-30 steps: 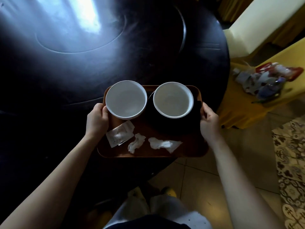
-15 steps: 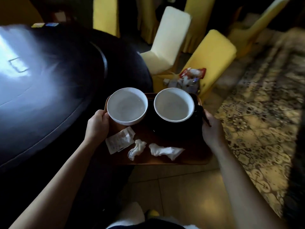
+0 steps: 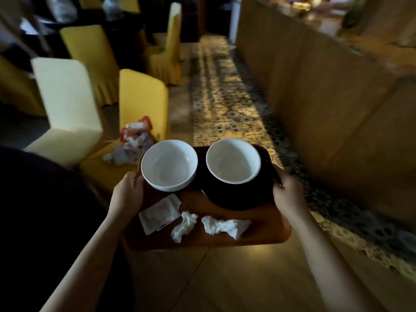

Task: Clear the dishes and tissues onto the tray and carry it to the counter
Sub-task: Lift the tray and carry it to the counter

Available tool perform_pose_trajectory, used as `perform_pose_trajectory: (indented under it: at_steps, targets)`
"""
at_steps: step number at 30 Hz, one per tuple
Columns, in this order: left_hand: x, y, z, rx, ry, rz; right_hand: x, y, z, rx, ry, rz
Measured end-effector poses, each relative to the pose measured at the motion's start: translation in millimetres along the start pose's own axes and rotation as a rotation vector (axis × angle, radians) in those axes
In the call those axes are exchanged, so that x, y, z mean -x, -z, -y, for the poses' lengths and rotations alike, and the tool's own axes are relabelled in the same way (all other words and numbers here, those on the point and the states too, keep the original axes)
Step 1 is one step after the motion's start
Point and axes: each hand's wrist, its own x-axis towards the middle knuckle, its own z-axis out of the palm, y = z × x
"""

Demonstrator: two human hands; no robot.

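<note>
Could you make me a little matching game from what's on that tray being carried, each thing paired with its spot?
Things:
1. left bowl
2. right bowl
3. flat packet
4. left hand

Places:
A. sits on a black plate
B. grips the tray at its left edge
C. stands straight on the tray
D. lies beside the crumpled tissues

Pairs: 1-C, 2-A, 3-D, 4-B

Two bare forearms are seen, with no sleeves, watch or rings visible. The left hand (image 3: 128, 194) and right hand (image 3: 289, 197) are uncovered, without gloves. Nails and finer marks cannot be made out in the dim, blurred view.
</note>
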Motion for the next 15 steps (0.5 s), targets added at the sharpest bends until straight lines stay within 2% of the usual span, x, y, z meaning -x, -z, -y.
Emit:
perform_pose_trajectory:
  at_steps: [7, 15]
  targets:
    - [-32.8, -66.9, -64.7, -0.036, -0.254, 0.215, 22.8, 61.6, -33.0, 0.088, -0.163, -0.236]
    - [-38.4, -157.7, -171.4, -0.016, -0.451, 0.434, 26.8, 147.7, -73.1, 0.093, -0.200, -0.427]
